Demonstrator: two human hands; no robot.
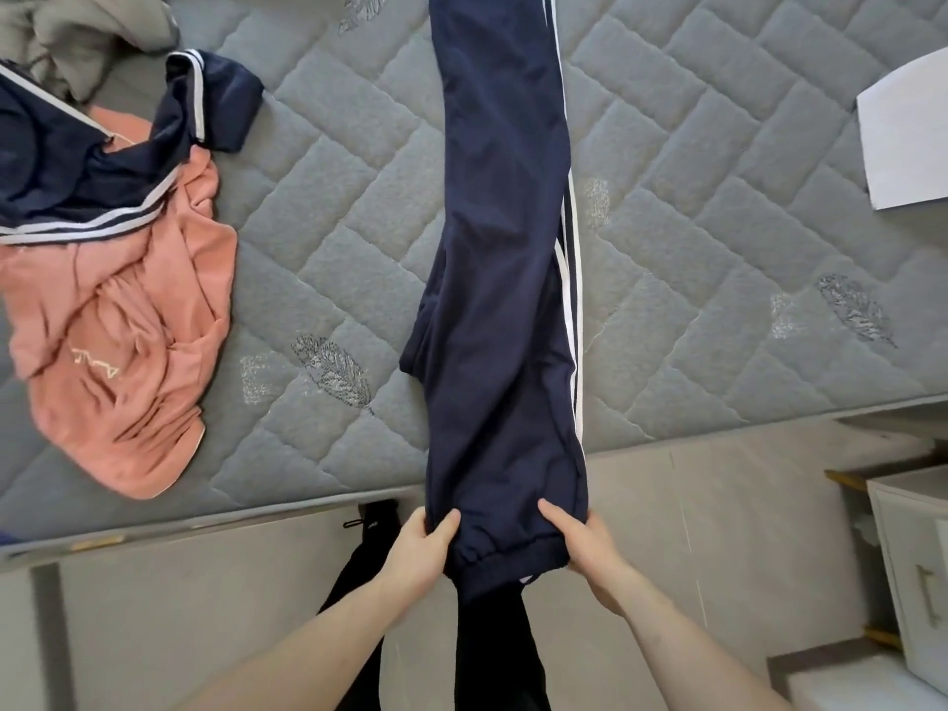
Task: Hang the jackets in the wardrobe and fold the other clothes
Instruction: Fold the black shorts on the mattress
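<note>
Home bedroom. Bare quilted grey mattress (318, 238) with embroidered leaf motifs fills most of view, no sheet on it. Loose clothes on top: navy track pants (502, 279) with white side stripes, pink top (128, 351), navy striped jacket (77, 161), grey garment (77, 33) at far left corner. Pale bed frame side (205, 582) below mattress edge. White bedside cabinet (913, 567) with drawer handle at right.

pale logo marks on pink garment (118, 320), not legible, no other text
</note>
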